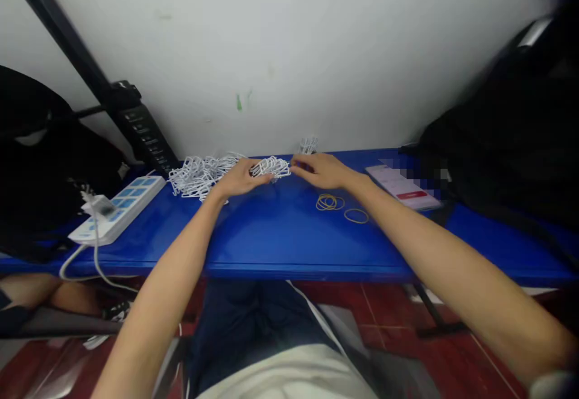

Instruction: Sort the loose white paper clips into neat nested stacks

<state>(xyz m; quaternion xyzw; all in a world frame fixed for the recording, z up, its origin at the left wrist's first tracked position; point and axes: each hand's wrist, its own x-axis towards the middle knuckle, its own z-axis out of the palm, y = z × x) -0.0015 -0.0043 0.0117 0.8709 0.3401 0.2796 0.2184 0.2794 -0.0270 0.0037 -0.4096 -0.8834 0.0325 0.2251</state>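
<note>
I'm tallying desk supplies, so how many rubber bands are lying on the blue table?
3 rubber bands: two overlapping in a small pile and one lying apart to its right, all on the blue table. The pile may hide more.

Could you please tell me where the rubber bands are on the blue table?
In the head view, the rubber bands lie on the blue table, right of centre, just nearer the camera than the right hand and left of the printed booklet.
</note>
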